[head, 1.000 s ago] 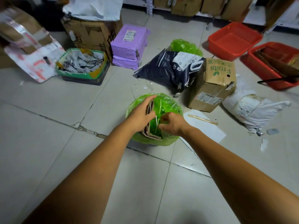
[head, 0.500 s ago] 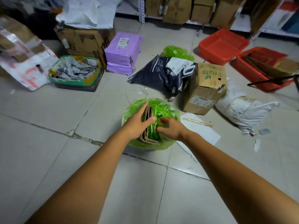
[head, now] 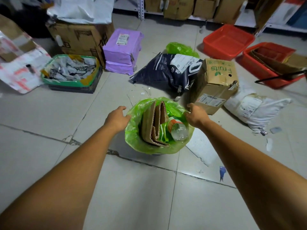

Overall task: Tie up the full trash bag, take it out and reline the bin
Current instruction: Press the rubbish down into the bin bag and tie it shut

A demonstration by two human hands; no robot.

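Observation:
The green trash bag [head: 132,138] lines a small bin on the tiled floor, its rim folded over the bin's edge. Inside stand a folded piece of corrugated cardboard [head: 153,123] and a clear plastic bottle [head: 179,131]. My left hand [head: 117,119] is at the bag's left rim, thumb spread and fingertips touching the plastic. My right hand [head: 196,116] is at the right rim, fingers curled against the bag's edge. Neither hand visibly closes on the plastic. The bin itself is almost wholly hidden by the bag.
A brown "fruits" box [head: 216,83] and a dark printed bag [head: 166,73] lie just behind the bin. A loose green bag [head: 181,48] lies farther back. Red tubs [head: 227,42] are at back right, purple parcels [head: 123,50] and a green-edged tray [head: 69,72] at back left.
Both hands have left the cardboard in the middle of the bag and moved apart to the left and right rim. The bottle inside now shows.

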